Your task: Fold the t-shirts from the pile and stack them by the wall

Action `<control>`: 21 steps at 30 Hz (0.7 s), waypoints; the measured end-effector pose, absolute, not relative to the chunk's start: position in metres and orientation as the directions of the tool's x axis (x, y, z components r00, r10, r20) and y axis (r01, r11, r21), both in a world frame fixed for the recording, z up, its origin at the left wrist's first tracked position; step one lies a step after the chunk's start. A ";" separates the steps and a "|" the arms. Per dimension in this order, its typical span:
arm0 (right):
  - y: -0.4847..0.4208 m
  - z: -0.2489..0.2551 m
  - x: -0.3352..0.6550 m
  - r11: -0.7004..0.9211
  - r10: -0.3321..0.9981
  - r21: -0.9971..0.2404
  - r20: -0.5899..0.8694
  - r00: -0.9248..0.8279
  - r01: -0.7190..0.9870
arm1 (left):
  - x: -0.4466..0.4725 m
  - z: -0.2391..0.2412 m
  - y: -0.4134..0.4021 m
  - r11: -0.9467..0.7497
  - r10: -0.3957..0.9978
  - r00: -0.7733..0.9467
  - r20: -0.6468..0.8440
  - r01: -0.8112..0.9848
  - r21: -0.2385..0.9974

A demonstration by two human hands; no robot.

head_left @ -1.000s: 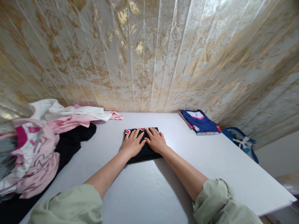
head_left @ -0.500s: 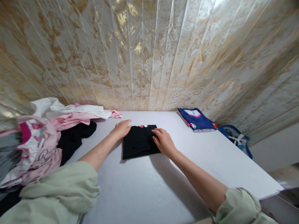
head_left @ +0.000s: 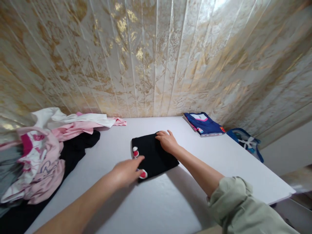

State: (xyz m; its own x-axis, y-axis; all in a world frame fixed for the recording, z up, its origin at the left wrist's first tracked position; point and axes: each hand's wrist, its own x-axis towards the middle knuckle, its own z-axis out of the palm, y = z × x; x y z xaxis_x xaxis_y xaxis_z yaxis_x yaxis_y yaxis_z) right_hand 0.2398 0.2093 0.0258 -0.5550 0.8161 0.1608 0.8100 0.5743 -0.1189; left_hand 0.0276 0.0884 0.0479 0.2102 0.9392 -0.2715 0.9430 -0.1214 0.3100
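A folded black garment (head_left: pixel 158 157) with red and white round patches along its left edge lies at a slant on the white table. My right hand (head_left: pixel 168 142) rests on its upper right part, fingers stretched out and slightly spread. Over the lower left edge, by the patches, is my left hand (head_left: pixel 128 172), somewhat blurred by motion. Its fingers point right and look apart, with no cloth visibly gripped; whether it touches the garment is hard to tell.
Loose clothes (head_left: pixel 48 156) in pink, white, grey and black lie heaped at the left. Folded clothes with a navy top (head_left: pixel 207 125) sit at the back right. Beyond the table's right edge is a blue-trimmed clear bag (head_left: pixel 248 143). A patterned curtain (head_left: pixel 151 58) hangs behind the white table (head_left: pixel 207 162).
The black garment has turned, bringing its patches from the far edge to the left edge. My left hand has moved nearer from the garment's far left corner; my right hand stays on the right part.
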 end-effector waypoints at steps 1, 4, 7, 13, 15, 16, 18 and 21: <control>0.215 0.031 0.237 0.581 0.811 -0.137 0.187 -0.555 0.802 | 0.038 0.054 0.075 -0.185 0.889 0.328 -0.319 0.895 0.406; 0.217 0.046 0.242 0.539 0.832 -0.198 0.276 -0.481 0.818 | 0.053 0.064 0.061 -0.272 0.869 0.440 -0.227 0.807 0.524; 0.202 0.050 0.270 0.403 0.901 -0.231 0.267 -0.341 0.886 | 0.043 0.055 0.085 -0.318 0.936 0.352 0.016 0.824 0.469; 0.156 0.024 0.317 0.104 0.995 -0.296 0.025 -0.101 0.949 | 0.022 -0.005 0.144 -0.341 0.939 0.304 0.162 0.885 0.317; 0.147 0.015 0.316 0.074 0.996 -0.353 -0.015 -0.085 0.933 | 0.028 -0.020 0.148 -0.299 0.951 0.264 0.160 0.917 0.263; 0.146 0.012 0.314 0.075 0.996 -0.386 -0.024 -0.092 0.920 | 0.032 -0.025 0.147 -0.277 0.957 0.244 0.158 0.931 0.237; 0.148 0.008 0.308 0.109 0.992 -0.441 -0.012 -0.127 0.891 | 0.042 -0.028 0.138 -0.221 0.970 0.194 0.146 0.955 0.198; 0.161 0.008 0.302 0.150 0.988 -0.458 0.038 -0.149 0.876 | 0.056 -0.022 0.119 -0.114 0.989 0.095 0.116 0.979 0.171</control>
State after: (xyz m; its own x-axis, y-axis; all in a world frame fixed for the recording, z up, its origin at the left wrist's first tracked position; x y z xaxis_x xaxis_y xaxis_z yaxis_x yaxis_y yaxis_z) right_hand 0.3017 0.1613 0.0076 -0.1490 0.9881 0.0375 0.8765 0.1496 -0.4576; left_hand 0.0556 0.1194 -0.0216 0.0945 0.9887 0.1161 0.9787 -0.1137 0.1712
